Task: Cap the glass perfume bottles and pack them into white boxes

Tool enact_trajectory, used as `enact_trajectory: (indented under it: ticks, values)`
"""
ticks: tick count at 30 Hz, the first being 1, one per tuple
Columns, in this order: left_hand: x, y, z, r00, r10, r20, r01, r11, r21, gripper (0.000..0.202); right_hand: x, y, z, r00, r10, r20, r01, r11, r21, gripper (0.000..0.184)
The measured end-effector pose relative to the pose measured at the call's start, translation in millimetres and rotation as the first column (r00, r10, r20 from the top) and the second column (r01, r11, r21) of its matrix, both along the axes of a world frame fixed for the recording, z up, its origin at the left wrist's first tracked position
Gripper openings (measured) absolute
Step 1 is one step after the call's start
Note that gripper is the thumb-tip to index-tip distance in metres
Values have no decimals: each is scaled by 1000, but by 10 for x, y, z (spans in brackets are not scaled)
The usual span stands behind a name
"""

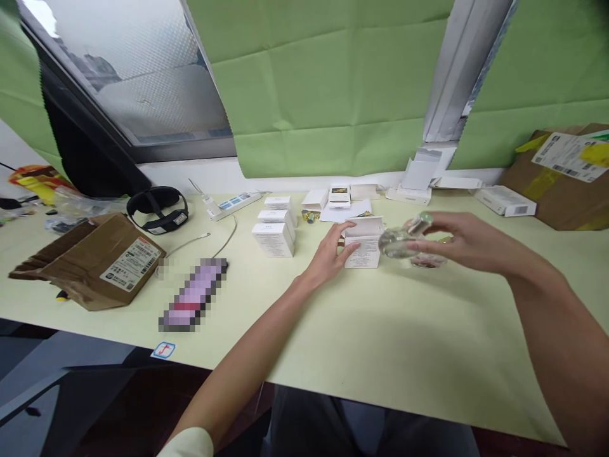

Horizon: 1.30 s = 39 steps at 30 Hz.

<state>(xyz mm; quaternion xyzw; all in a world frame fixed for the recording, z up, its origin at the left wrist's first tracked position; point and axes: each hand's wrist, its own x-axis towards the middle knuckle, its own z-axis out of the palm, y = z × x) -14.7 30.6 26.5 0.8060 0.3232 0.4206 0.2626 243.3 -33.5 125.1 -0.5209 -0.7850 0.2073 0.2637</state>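
My left hand (333,249) is closed around the left side of a small white carton (362,252), which stands upright on the table with its top flap raised. Just right of the carton, my right hand (457,240) grips a clear glass bottle (398,243). The bottle is tipped sideways, its rounded glass end towards the carton and apart from its opening. Under my right fingers, a second glass item (428,260) shows in part on the table; its kind is hard to make out.
Several closed white cartons (273,238) stand in a row on the left. More white boxes (419,178) and papers lie along the wall. A phone (195,298), a headset (159,211), a power strip (238,204), an open brown box (99,260) and a taped brown box (561,181) occupy the sides.
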Motion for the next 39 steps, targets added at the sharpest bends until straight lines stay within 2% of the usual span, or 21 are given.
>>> enact_trajectory:
  ticks: [2,4,7,11,23,27,39]
  values:
    - [-2,-4,5,1000,1,-9,-1,1000,-2,39,-79,122,149,1000,-7,-12,7,1000,17,29]
    - [-5,-2,0,1000,-4,-8,4,1000,-9,40,-177,242,213,999,-12,-31,14,998,65,30]
    - [-9,15,-27,1000,0,7,0,1000,-26,43,-321,386,184,998,38,-51,-32,992,123,32]
    - [-12,41,-61,1000,3,18,-1,998,-69,49,-431,476,109,992,116,-51,-110,987,122,32]
    - [-3,50,-56,998,-13,62,19,995,-100,46,-475,496,84,978,207,14,-205,951,233,37]
    - [13,40,-54,997,-6,73,13,996,-90,45,-515,483,72,962,273,-9,-265,941,208,32]
    - [-2,57,-72,998,-6,55,13,992,-125,55,-390,537,33,975,168,147,-199,954,225,33]
